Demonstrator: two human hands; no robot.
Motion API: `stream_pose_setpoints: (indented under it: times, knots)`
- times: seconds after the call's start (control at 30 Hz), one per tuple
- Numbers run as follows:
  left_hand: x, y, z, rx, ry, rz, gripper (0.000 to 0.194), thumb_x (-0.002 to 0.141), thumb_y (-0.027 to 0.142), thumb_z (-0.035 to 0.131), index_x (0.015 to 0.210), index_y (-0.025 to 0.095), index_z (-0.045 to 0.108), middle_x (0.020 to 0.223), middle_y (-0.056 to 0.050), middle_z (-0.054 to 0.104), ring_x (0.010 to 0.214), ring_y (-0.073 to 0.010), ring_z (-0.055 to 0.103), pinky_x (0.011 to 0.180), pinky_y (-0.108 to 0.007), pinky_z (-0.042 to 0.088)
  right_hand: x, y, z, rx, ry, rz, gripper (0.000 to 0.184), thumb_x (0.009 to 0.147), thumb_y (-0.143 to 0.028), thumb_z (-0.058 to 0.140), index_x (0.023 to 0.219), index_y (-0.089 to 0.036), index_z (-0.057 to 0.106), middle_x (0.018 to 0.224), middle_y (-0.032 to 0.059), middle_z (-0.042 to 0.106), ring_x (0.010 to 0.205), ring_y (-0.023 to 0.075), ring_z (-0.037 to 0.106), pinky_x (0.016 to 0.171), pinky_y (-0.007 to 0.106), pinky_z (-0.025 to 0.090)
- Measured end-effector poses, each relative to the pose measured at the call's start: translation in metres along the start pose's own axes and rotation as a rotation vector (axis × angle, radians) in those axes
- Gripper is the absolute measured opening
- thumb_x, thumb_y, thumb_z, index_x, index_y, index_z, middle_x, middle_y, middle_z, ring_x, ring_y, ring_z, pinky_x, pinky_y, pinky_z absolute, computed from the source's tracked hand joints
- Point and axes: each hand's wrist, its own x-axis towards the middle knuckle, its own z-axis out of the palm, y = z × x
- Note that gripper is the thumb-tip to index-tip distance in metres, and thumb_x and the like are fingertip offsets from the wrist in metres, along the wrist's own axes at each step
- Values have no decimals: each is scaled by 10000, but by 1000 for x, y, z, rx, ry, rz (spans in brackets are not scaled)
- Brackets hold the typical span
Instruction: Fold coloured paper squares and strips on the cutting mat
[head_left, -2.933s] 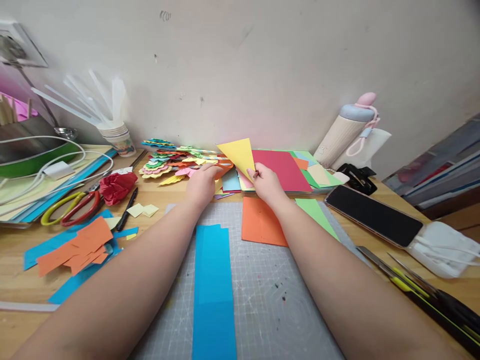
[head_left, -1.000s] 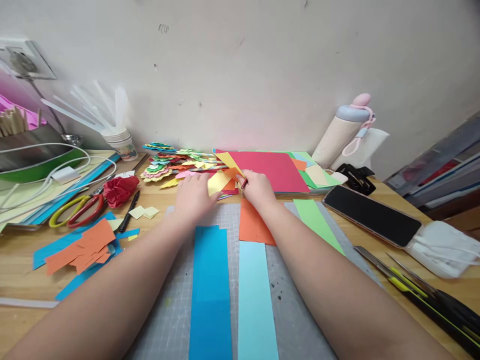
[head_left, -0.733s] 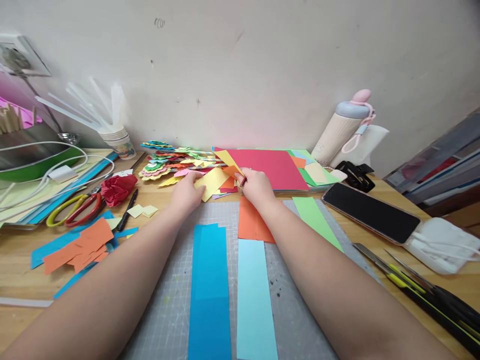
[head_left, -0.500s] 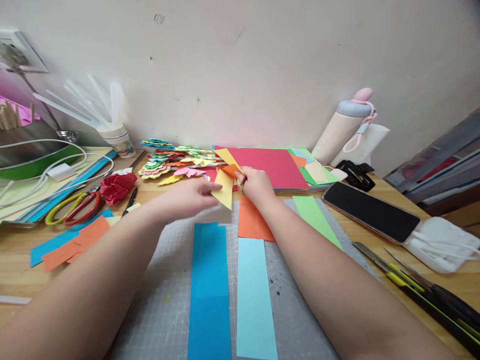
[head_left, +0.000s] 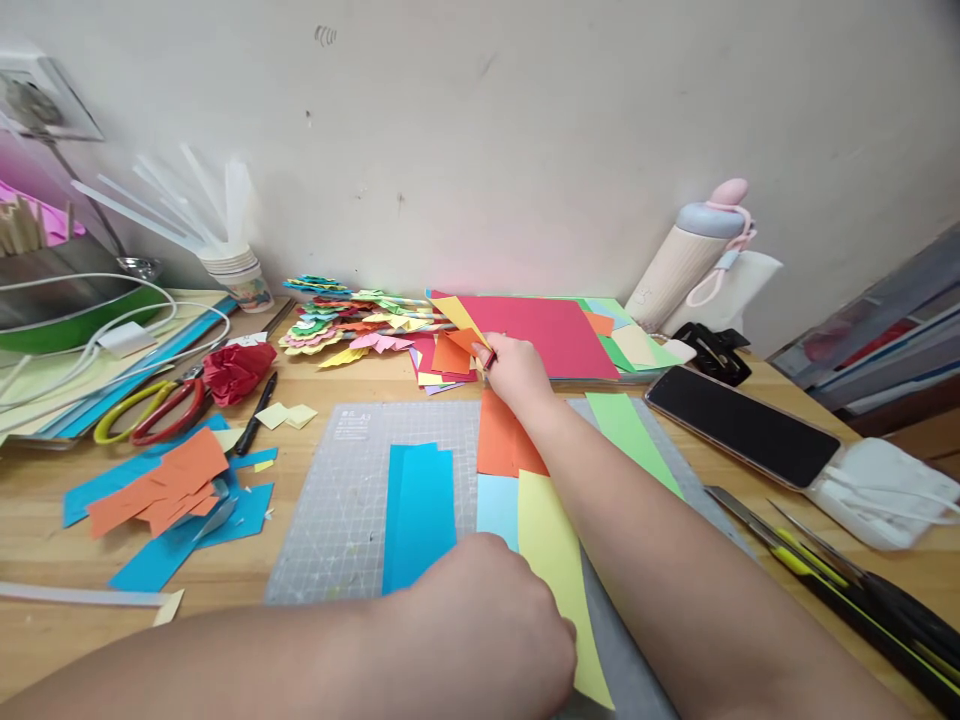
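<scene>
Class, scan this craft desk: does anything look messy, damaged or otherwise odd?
The red paper beside the black pen looks crumpled. Left of the cutting mat, orange scraps and blue scraps overlap at odd angles, like an unsorted heap. No spill shows.

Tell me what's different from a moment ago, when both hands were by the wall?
The left hand has come back toward the person, and a yellow strip now lies on the mat, partly over the light blue strip. Its fingers are hidden, so any release is unclear. The right hand still holds raised papers; the phone stayed put.
</scene>
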Motion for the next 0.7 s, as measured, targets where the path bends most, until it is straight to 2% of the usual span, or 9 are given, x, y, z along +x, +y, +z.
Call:
stream_pose_setpoints:
  times: [0.1, 0.2, 0.27, 0.33, 0.4, 0.47, 0.53, 0.7]
  knots:
    - [-3, -6, -1, -30, -43, -12, 156, 718, 306, 682, 838, 207, 680, 550, -54, 651, 424, -211, 566, 328, -295, 229, 0, 0, 0, 1, 2, 3, 271, 881, -323, 411, 696, -215, 575, 575, 12, 514, 538, 151, 379, 511, 257, 205]
    - [-7, -32, -10, -251, 39, 20, 294, 750, 458, 661, 953, 247, 687, 657, -30, 698, 522, -189, 609, 387, -268, 315, 1, 1, 1, 5, 5, 4, 272, 885, -326, 406, 700, -213, 570, 577, 10, 507, 538, 150, 371, 507, 256, 202]
    - [-5, -63, -13, -353, 309, -146, 271, 837, 486, 551, 944, 280, 691, 736, 0, 707, 598, -157, 615, 466, -245, 391, 1, 2, 2, 9, 5, 3, 273, 885, -327, 406, 698, -212, 568, 582, 10, 507, 543, 149, 370, 510, 256, 204]
    - [-3, -103, -8, -202, 658, -553, 274, 894, 383, 469, 793, 252, 688, 704, -2, 668, 618, -153, 591, 538, -254, 432, 2, 2, 3, 13, 5, 3, 265, 881, -328, 413, 702, -212, 569, 588, 10, 509, 549, 148, 371, 514, 255, 207]
    - [-3, -140, 3, -108, 784, -757, 259, 879, 221, 430, 859, 197, 687, 859, -87, 656, 810, -231, 591, 684, -345, 458, 2, 2, 3, 16, 7, 4, 249, 874, -326, 422, 714, -213, 575, 594, 10, 510, 554, 148, 373, 517, 254, 207]
    - [-6, -169, 15, -38, 833, -850, 274, 837, 159, 437, 941, 189, 690, 992, -135, 621, 986, -305, 535, 815, -454, 417, 2, 2, 4, 19, 9, 7, 246, 871, -325, 421, 719, -212, 578, 592, 8, 502, 549, 147, 368, 515, 255, 204]
    - [-10, -185, 26, 0, 830, -876, 282, 826, 161, 452, 936, 238, 700, 1053, -123, 607, 1064, -330, 493, 860, -509, 375, 1, 2, 3, 24, 7, 10, 261, 875, -329, 410, 711, -212, 576, 581, 4, 485, 537, 143, 358, 512, 254, 202]
    - [-13, -190, 33, 47, 765, -779, 297, 838, 155, 442, 905, 291, 697, 1218, -44, 600, 1195, -282, 449, 984, -519, 268, -1, 1, 3, 28, 0, 11, 265, 882, -323, 398, 713, -213, 570, 567, -9, 462, 523, 134, 342, 503, 246, 203]
